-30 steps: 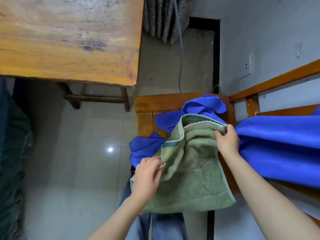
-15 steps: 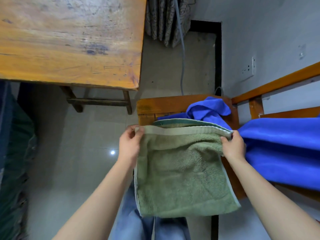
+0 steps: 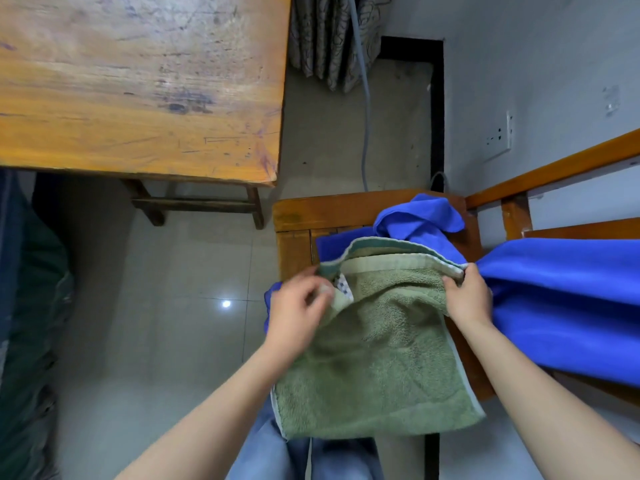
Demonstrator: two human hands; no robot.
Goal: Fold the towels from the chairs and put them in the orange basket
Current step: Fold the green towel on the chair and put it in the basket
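A folded green towel (image 3: 374, 368) hangs in front of me above my legs, doubled over with its hems at the top. My right hand (image 3: 469, 296) pinches its top right corner. My left hand (image 3: 299, 306) holds the top left corner, fingers curled round the hem, blurred by motion. Behind it a crumpled blue towel (image 3: 415, 221) lies on a wooden chair seat (image 3: 304, 211). A second blue towel (image 3: 568, 299) drapes over the wooden chair at the right. The orange basket is out of sight.
A worn wooden table (image 3: 138, 84) stands at the upper left over grey floor tiles. Dark fabric (image 3: 24, 323) hangs at the left edge. A curtain (image 3: 332, 36) and a cable hang at the top, and a wall socket (image 3: 498, 136) sits on the right wall.
My left hand brought the towel's left corner up level with my right, stretching the top edge flat, then moved inward and down so the top left corner now sags. My right hand barely moved.
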